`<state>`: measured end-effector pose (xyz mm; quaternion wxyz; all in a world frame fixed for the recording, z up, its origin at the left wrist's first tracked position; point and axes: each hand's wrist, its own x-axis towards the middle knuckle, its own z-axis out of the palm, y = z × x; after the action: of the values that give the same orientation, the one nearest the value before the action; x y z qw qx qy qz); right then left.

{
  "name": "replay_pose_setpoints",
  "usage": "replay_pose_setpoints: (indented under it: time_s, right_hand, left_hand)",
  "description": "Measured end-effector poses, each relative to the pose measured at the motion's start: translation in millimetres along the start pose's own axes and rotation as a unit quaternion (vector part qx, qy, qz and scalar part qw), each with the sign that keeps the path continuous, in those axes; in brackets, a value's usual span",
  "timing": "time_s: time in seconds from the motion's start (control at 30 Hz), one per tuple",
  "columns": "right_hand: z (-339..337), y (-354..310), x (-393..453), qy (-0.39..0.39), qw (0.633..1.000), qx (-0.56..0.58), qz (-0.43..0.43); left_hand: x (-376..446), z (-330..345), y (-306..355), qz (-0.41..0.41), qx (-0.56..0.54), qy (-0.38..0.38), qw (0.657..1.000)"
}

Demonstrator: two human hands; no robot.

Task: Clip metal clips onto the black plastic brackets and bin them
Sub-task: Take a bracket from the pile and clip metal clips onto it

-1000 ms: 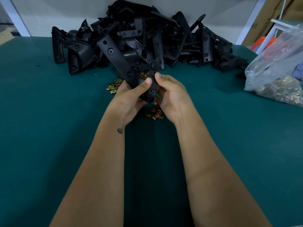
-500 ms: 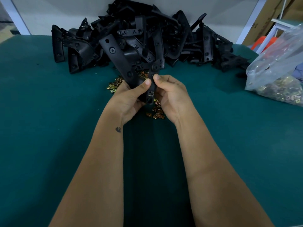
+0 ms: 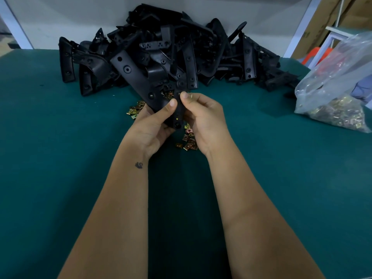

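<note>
I hold a black plastic bracket (image 3: pixel 138 81) upright over the green table, its long arm slanting up to the left. My left hand (image 3: pixel 155 125) grips its lower stem, thumb pressed on the front. My right hand (image 3: pixel 203 119) pinches the stem from the right, thumb and forefinger at its upper edge where a small metal clip (image 3: pixel 190 95) glints. Loose gold metal clips (image 3: pixel 189 141) lie on the table under my hands, and more loose clips (image 3: pixel 135 110) lie to the left.
A big heap of black brackets (image 3: pixel 201 51) is piled against the back wall. A clear plastic bag of metal clips (image 3: pixel 338 109) lies at the right edge. The green table (image 3: pixel 60 158) spreads out on both sides of my arms.
My right thumb and forefinger slid a little up the bracket's stem toward its junction. The bracket and my left hand stayed almost still.
</note>
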<state>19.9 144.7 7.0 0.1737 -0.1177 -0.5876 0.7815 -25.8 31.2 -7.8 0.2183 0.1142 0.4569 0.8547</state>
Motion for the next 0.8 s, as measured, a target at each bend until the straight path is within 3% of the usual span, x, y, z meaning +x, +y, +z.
replay_pose_setpoints:
  time_s: [0.33,0.6,0.8]
  right_hand:
    - [-1,-9,-4,-0.05,0.994,0.082,0.05]
    - [-2,-11,-7,-0.038,0.998,0.054,-0.025]
    - [-4,-9,-5,-0.016,0.999,-0.009,-0.031]
  left_hand:
    - [-7,0,3,-0.001,-0.061,0.001,0.998]
    - [-7,1,5,0.006,-0.066,-0.018,0.998]
    - [-5,-2,4,-0.009,-0.037,-0.008,0.999]
